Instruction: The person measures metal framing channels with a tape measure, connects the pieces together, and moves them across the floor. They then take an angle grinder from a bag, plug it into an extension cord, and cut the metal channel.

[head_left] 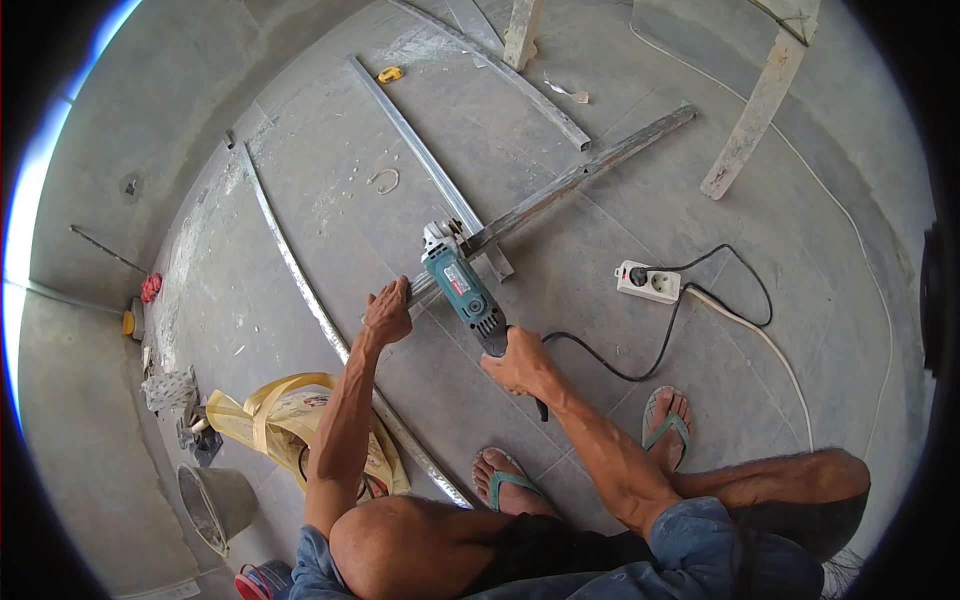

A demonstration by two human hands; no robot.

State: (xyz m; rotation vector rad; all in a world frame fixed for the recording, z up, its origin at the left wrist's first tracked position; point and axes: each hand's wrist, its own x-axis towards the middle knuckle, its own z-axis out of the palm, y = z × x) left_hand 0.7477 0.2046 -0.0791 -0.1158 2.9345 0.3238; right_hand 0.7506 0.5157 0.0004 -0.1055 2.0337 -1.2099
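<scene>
My right hand [519, 361] is closed around the rear handle of a teal angle grinder [462, 285]. The grinder points away from me, its metal head over a crossing of metal bars; the disc's contact with the metal is hard to make out. My left hand [387, 312] grips the near end of a metal profile [426, 288], just left of the grinder. Beyond the grinder a dark, worn metal bar [590, 173] slants up to the right, apparently in line with that profile. A galvanised channel [415, 145] passes beneath it.
A black cord runs from the grinder to a white power strip [648, 283] on the right. A long metal strip [290, 250] lies left. Nearby are a yellow bag [262, 422], a bucket [222, 505], a yellow tape measure [390, 74] and wooden legs [752, 118]. My sandalled feet are close.
</scene>
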